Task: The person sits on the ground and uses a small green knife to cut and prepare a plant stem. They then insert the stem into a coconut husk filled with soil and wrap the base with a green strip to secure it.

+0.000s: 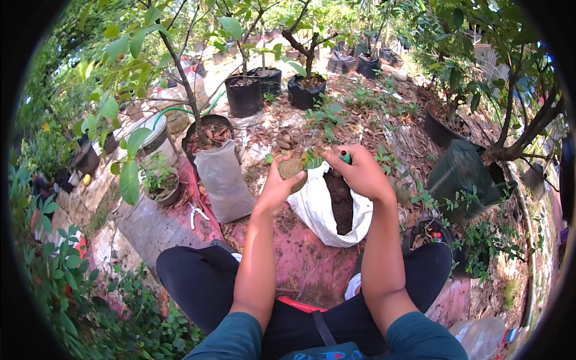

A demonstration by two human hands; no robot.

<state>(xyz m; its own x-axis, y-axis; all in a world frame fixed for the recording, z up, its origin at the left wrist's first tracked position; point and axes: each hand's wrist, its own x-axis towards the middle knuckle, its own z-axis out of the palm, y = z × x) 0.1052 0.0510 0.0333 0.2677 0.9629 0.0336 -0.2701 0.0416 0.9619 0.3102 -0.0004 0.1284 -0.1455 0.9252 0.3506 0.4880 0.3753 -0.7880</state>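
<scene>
My left hand (278, 182) holds a rounded, fibrous brownish-green ball (291, 169) above the ground. A green leaf with yellowish and brown patches (311, 159) stands out from the ball towards my other hand. My right hand (363, 173) is curled around a green cylindrical object (345, 156), probably a handle; the rest of it is hidden. Its thumb and forefinger meet at the leaf's tip, and whether they pinch it is unclear. Below both hands lies an opened white sack (310, 216), its rim rolled back around dark soil (340, 202).
A filled greyish plastic bag (223, 180) stands left of the sack, near white-handled pruning shears (196, 216). Black-potted trees (243, 95) rise behind. A green hose (180, 109) crosses to the left. On the right are a dark green bag (459, 180) and a clear plastic bottle (483, 337).
</scene>
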